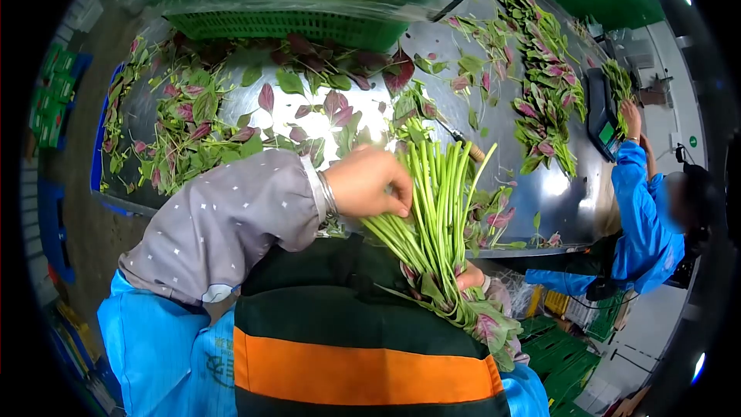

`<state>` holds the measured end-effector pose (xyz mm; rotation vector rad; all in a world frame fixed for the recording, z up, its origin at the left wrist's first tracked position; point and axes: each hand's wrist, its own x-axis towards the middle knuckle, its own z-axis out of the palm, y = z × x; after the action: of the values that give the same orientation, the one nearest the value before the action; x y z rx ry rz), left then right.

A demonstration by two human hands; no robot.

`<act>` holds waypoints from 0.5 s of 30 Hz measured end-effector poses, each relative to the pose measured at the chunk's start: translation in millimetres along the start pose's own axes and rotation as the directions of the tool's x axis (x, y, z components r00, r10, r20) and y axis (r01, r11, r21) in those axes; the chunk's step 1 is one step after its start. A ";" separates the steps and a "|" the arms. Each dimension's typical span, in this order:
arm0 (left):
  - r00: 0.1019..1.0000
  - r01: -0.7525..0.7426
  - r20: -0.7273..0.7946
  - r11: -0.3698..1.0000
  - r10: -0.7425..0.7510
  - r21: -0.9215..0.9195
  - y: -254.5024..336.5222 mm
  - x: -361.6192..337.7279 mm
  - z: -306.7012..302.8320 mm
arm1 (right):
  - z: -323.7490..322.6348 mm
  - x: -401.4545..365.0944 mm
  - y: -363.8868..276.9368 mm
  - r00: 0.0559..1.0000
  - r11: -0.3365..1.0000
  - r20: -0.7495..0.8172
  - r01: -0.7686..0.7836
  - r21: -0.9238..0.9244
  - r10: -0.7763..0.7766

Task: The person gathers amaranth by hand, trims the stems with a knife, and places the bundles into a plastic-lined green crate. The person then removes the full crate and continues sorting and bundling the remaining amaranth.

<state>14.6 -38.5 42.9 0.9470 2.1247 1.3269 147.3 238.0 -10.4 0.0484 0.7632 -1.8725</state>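
Observation:
A bunch of amaranth greens (436,193) with purple-and-green leaves lies tilted against my apron, its pale stems pointing up and away. My right hand (469,276) is wrapped round the lower, leafy part of the bunch, with most of its fingers hidden by the leaves. At the left side of the stems, my left hand (369,183) is closed, its thumb and fingertips pinched together. Whatever may be between those fingertips cannot be made out. Just beyond the stems, the wooden handle (477,153) of a tool shows on the table; the rest is partly covered.
Loose amaranth leaves (204,104) are scattered over the metal table (251,112). A plastic-covered green crate (285,23) stands at the back. Bunched greens (544,77) form a row on the right. Beyond, a co-worker in blue sleeves (633,185) reaches towards greens by a scale (600,112).

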 end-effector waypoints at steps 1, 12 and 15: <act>0.997 0.051 0.065 0.983 -0.040 -0.177 -5.6 2.1 -2.9 | -3.6 0.3 2.0 1.000 1.000 0.001 0.021 -0.017 -0.021; 0.982 0.125 -0.154 0.985 -0.106 0.116 -8.2 8.7 -19.3 | -5.8 -4.2 7.5 0.998 0.998 -0.011 0.065 0.003 -0.065; 0.983 0.080 0.179 0.983 -0.050 -0.163 -32.1 20.7 2.4 | -5.5 -5.4 3.8 0.999 0.999 -0.009 0.042 -0.006 -0.042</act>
<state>-7.4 -31.0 12.5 0.8810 1.8642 1.3180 151.2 244.3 -14.5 0.0378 0.7808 -1.9109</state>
